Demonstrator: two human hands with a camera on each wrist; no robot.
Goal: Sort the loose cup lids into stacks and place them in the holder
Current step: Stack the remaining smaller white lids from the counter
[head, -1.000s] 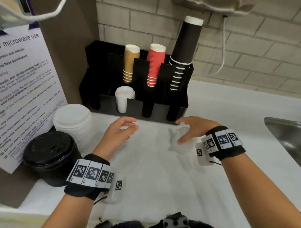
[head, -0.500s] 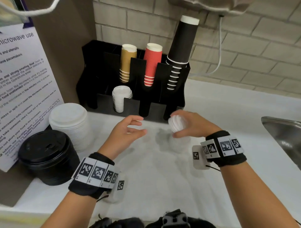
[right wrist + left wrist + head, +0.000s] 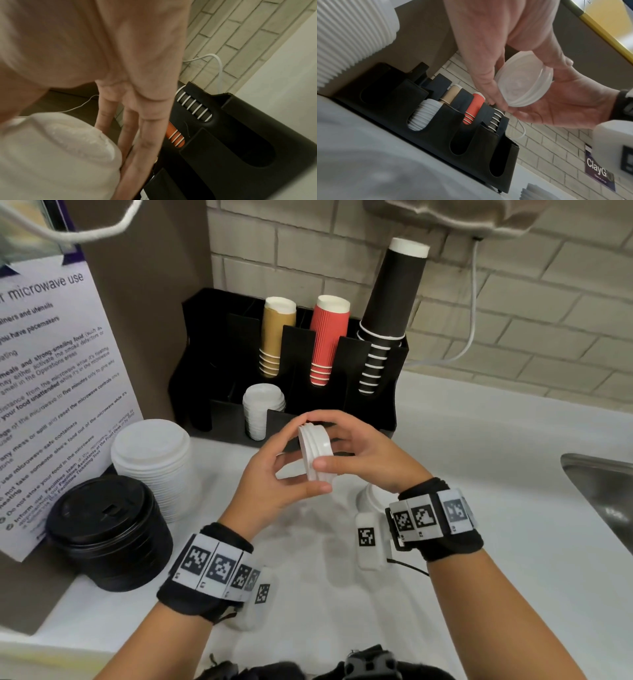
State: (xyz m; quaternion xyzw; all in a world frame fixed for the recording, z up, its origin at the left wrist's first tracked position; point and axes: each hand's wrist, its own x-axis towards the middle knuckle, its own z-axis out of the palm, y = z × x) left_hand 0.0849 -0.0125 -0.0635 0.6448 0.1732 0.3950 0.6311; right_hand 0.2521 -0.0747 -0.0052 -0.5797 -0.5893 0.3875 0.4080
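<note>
A short stack of small white lids (image 3: 315,451) is held on its side above the counter, in front of the black holder (image 3: 370,361). My left hand (image 3: 270,474) grips it from the left, fingers over the top and thumb below. My right hand (image 3: 363,453) grips it from the right. The left wrist view shows the lids' (image 3: 523,83) hollow underside between both hands. One front slot of the holder has a stack of small white lids (image 3: 262,409); the front slots (image 3: 464,143) to its right stand empty. Another small white lid stack (image 3: 368,496) sits on the counter behind my right wrist.
A tall stack of large white lids (image 3: 150,460) and a stack of black lids (image 3: 106,529) stand at the left by a microwave notice. Tan, red and black cups fill the holder's back slots. A steel sink (image 3: 603,491) is at the right edge.
My right hand has lifted the small white lids off the counter and turned them on their side. My left hand has come up and taken hold of them too.
</note>
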